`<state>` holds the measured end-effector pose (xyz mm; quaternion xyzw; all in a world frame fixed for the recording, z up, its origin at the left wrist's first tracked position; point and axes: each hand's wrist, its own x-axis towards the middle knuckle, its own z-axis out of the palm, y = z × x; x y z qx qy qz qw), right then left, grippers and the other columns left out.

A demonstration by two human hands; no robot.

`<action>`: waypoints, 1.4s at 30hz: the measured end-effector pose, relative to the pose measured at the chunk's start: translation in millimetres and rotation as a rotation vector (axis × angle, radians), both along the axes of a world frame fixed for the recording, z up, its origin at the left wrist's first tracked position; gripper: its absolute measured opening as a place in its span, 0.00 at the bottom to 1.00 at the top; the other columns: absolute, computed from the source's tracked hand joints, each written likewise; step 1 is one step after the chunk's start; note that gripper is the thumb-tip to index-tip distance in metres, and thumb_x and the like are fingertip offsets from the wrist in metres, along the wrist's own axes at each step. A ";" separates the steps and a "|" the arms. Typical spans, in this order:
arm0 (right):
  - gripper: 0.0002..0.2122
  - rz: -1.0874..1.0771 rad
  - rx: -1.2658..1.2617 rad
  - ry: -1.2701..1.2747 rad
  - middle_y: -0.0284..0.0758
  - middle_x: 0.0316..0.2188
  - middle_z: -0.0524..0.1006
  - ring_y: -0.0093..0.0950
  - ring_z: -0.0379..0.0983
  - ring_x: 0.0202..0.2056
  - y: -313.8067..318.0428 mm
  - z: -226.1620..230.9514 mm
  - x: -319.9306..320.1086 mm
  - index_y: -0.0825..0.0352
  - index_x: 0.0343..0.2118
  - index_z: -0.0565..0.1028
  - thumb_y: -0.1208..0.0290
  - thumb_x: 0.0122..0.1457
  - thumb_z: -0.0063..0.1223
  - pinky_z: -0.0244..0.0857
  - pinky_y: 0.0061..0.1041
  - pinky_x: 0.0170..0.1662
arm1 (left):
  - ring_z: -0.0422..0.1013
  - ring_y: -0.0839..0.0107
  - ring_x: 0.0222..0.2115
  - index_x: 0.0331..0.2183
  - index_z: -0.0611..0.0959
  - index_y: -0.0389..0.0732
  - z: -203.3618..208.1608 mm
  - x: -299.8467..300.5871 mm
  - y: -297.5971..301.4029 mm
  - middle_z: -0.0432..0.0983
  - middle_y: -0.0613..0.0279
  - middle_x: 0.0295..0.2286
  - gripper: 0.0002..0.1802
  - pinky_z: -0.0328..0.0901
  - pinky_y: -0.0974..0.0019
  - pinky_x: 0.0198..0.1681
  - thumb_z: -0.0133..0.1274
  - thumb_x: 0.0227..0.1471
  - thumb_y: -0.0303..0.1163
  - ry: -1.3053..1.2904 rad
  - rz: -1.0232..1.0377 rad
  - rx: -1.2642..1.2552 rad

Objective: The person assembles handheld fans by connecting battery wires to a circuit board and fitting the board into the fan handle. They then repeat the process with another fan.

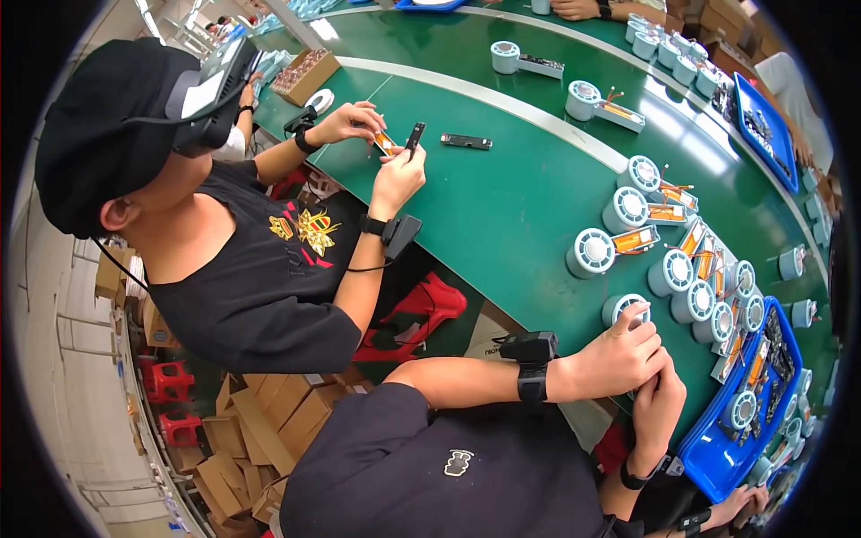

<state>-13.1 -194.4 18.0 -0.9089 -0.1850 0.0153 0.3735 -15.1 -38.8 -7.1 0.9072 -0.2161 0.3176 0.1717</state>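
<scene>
Pale-blue fan head (617, 306) is peeking past my left hand (612, 364) near the green table (525, 211)'s edge. My right hand (659, 414) is sitting right beside, probably for steadiness; both are looking curled, but remotely I can't tell around what.

Scene viewed from wearer's head by fisheye camera, aimed down across green workbench (516, 211). Left hand (614, 360) and right hand (660, 412) shown close, lower right; co-worker (238, 278) framed near, at left; red stools (172, 372) seen farther off. Straight edges bent toward rim.
</scene>
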 end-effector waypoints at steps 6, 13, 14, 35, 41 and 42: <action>0.11 0.039 0.045 0.015 0.48 0.26 0.77 0.38 0.74 0.25 -0.3 -6.5 4.9 0.75 0.46 0.75 0.83 0.63 0.46 0.66 0.33 0.31 | 0.72 0.71 0.35 0.29 0.79 0.45 3.8 -7.6 6.9 0.73 0.70 0.26 0.01 0.52 0.43 0.64 0.55 0.50 0.30 0.007 0.059 -0.032; 0.11 -0.016 0.010 0.005 0.46 0.26 0.77 0.36 0.74 0.23 -2.9 -6.4 9.0 0.74 0.48 0.76 0.82 0.64 0.47 0.66 0.33 0.29 | 0.75 0.55 0.33 0.39 0.84 0.38 75.6 -23.6 110.9 0.80 0.59 0.31 0.13 0.68 0.49 0.45 0.55 0.57 0.36 0.439 0.494 -0.215; 0.11 0.000 0.000 0.002 0.46 0.26 0.77 0.36 0.74 0.23 -4.0 -8.5 8.5 0.74 0.48 0.76 0.82 0.65 0.47 0.66 0.32 0.29 | 0.74 0.50 0.38 0.45 0.82 0.38 84.3 -29.7 136.6 0.80 0.54 0.37 0.17 0.67 0.48 0.48 0.54 0.59 0.39 0.421 0.596 -0.266; 0.10 -0.042 0.006 -0.045 0.46 0.32 0.81 0.39 0.80 0.31 -3.6 -14.6 12.2 0.72 0.47 0.77 0.79 0.65 0.50 0.70 0.33 0.36 | 0.75 0.51 0.40 0.39 0.83 0.40 18.3 -10.8 142.7 0.80 0.53 0.38 0.10 0.67 0.50 0.46 0.59 0.56 0.34 0.316 0.528 -0.291; 0.10 0.003 0.049 -0.053 0.50 0.33 0.81 0.48 0.79 0.34 -8.6 -11.2 3.4 0.72 0.46 0.77 0.79 0.63 0.52 0.71 0.37 0.37 | 0.75 0.61 0.30 0.31 0.84 0.40 56.9 -24.5 34.4 0.78 0.61 0.31 0.06 0.70 0.60 0.32 0.65 0.49 0.28 0.352 -0.015 -0.272; 0.10 0.010 0.061 -0.046 0.50 0.33 0.81 0.48 0.79 0.34 -9.0 -10.7 2.6 0.72 0.46 0.77 0.79 0.63 0.52 0.72 0.38 0.37 | 0.75 0.63 0.29 0.31 0.84 0.40 54.9 -22.4 25.9 0.77 0.62 0.31 0.06 0.70 0.61 0.31 0.65 0.48 0.28 0.344 -0.067 -0.300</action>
